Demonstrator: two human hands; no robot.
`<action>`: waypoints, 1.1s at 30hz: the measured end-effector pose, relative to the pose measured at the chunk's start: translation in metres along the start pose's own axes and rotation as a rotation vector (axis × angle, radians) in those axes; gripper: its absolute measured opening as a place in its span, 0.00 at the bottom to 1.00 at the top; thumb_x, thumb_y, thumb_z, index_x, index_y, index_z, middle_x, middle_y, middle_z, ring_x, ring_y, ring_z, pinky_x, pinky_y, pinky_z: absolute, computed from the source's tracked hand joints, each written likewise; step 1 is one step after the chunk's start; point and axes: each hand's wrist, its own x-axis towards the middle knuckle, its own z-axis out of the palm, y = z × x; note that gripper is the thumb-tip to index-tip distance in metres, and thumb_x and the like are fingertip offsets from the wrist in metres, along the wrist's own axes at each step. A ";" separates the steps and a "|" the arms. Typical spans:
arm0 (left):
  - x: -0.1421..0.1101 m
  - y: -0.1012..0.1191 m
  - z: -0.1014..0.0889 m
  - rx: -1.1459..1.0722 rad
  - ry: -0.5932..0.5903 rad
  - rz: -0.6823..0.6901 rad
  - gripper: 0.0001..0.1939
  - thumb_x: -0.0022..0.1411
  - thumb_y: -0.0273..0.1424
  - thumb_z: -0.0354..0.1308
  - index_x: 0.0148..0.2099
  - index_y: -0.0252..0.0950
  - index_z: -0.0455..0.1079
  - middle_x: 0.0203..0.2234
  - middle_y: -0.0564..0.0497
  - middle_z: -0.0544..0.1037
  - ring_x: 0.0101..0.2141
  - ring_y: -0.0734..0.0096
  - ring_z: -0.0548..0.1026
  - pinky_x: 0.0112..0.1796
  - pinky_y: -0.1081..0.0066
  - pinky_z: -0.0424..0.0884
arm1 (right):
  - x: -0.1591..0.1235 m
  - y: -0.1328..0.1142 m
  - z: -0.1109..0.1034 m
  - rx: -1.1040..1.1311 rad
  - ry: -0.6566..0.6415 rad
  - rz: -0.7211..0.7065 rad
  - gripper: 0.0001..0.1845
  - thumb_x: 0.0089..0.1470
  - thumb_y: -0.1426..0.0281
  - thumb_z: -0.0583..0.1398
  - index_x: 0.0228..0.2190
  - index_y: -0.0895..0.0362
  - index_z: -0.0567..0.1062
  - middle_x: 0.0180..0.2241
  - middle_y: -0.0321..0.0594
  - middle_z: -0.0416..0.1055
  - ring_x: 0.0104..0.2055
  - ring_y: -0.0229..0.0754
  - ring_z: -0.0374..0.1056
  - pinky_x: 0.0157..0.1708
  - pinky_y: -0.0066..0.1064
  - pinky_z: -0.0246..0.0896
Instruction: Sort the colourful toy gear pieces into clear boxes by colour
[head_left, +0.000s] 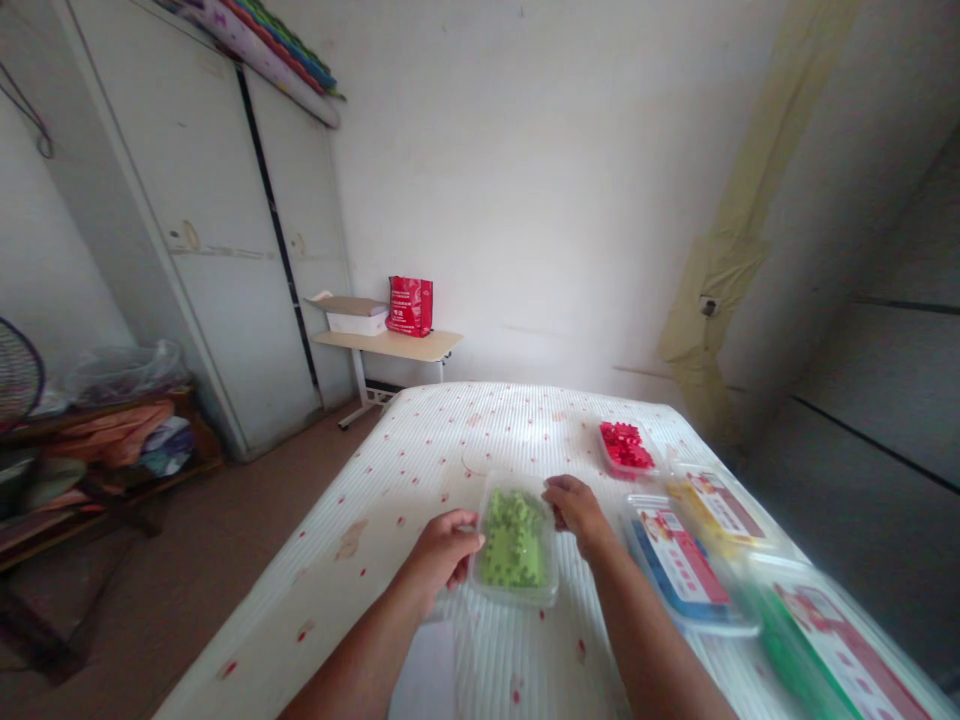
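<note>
Lime box (516, 545) is at the middle of a table (420, 450) covered by a white ribbed cloth with red spots. Beyond the far edge are a white wall (525, 200) and 1 side table (397, 345) with a white box (356, 320) and a red bag (410, 306). A wardrobe (202, 240) stands to the left, with rolls (262, 50) on top; a fan (16, 375) shows at the far left.

The lime box lies between 2 hands. The left hand (444, 553) pinches its left side, thumb at the rim, fingers curled. The right hand (574, 508) has its fingers bent together at the box's far right corner. A pale sheet (426, 670) lies near the left forearm.

The lime box is clear, holding light green pieces. Toward the table's far right corner, the red box (627, 449) holds red pieces. Along the right edge are 3 labelled boxes: yellow box (724, 505), blue box (686, 570) and dark green box (840, 640).
</note>
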 end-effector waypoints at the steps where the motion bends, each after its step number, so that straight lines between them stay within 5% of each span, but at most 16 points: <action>1: 0.001 0.000 0.000 0.021 0.002 0.004 0.14 0.43 0.34 0.56 0.35 0.35 0.67 0.09 0.62 0.62 0.11 0.81 0.58 0.15 0.79 0.47 | 0.001 -0.002 -0.001 0.008 -0.019 0.022 0.09 0.37 0.71 0.55 0.27 0.58 0.67 0.12 0.24 0.54 0.14 0.30 0.52 0.15 0.24 0.48; 5: 0.006 -0.001 0.001 0.063 -0.009 0.009 0.06 0.42 0.33 0.54 0.24 0.37 0.60 0.07 0.62 0.60 0.10 0.82 0.56 0.13 0.79 0.45 | 0.005 -0.011 -0.007 0.031 -0.084 0.078 0.05 0.37 0.70 0.57 0.21 0.57 0.66 0.12 0.27 0.57 0.14 0.30 0.53 0.17 0.24 0.50; 12: 0.007 -0.002 0.003 0.074 -0.014 -0.020 0.07 0.42 0.33 0.54 0.23 0.37 0.58 0.08 0.62 0.60 0.10 0.82 0.56 0.14 0.79 0.45 | 0.011 -0.006 -0.010 0.137 -0.155 0.180 0.06 0.34 0.71 0.58 0.18 0.56 0.63 0.11 0.25 0.55 0.15 0.29 0.52 0.19 0.25 0.51; 16: 0.005 0.002 0.002 0.062 -0.035 -0.020 0.10 0.43 0.30 0.53 0.33 0.36 0.63 0.11 0.62 0.61 0.12 0.82 0.58 0.15 0.80 0.47 | 0.015 0.001 -0.007 0.183 -0.165 0.212 0.07 0.32 0.73 0.57 0.16 0.56 0.61 0.08 0.24 0.52 0.14 0.28 0.49 0.18 0.24 0.48; 20: 0.006 0.013 -0.003 0.021 -0.113 -0.008 0.34 0.41 0.24 0.53 0.55 0.41 0.57 0.22 0.60 0.67 0.17 0.82 0.63 0.17 0.80 0.53 | 0.016 0.001 -0.007 0.184 -0.170 0.219 0.05 0.32 0.73 0.56 0.17 0.56 0.62 0.08 0.24 0.52 0.14 0.28 0.48 0.18 0.24 0.48; 23: 0.011 0.021 -0.005 0.039 -0.191 0.050 0.45 0.39 0.20 0.52 0.62 0.45 0.49 0.33 0.55 0.71 0.20 0.82 0.65 0.20 0.79 0.58 | 0.018 -0.003 -0.009 0.162 -0.174 0.219 0.09 0.32 0.73 0.57 0.23 0.56 0.67 0.09 0.23 0.54 0.15 0.29 0.51 0.20 0.25 0.51; 26: 0.017 0.025 -0.006 0.110 -0.243 0.035 0.46 0.37 0.18 0.50 0.62 0.41 0.53 0.31 0.55 0.73 0.18 0.84 0.62 0.21 0.79 0.58 | 0.020 -0.008 -0.010 0.123 -0.179 0.212 0.15 0.31 0.75 0.56 0.28 0.55 0.70 0.11 0.24 0.55 0.17 0.30 0.53 0.22 0.26 0.53; 30: 0.021 0.025 -0.002 0.138 -0.180 0.058 0.45 0.35 0.18 0.49 0.60 0.41 0.57 0.37 0.53 0.74 0.17 0.84 0.63 0.20 0.78 0.57 | 0.024 -0.011 -0.008 0.076 -0.181 0.197 0.09 0.32 0.74 0.55 0.23 0.56 0.69 0.13 0.26 0.57 0.18 0.31 0.55 0.23 0.27 0.53; 33: 0.024 0.023 0.005 0.184 -0.071 0.084 0.37 0.40 0.21 0.51 0.57 0.37 0.63 0.26 0.54 0.75 0.17 0.80 0.63 0.20 0.77 0.58 | 0.028 -0.010 -0.005 0.056 -0.191 0.194 0.05 0.34 0.72 0.56 0.21 0.56 0.66 0.14 0.27 0.59 0.19 0.31 0.55 0.23 0.28 0.53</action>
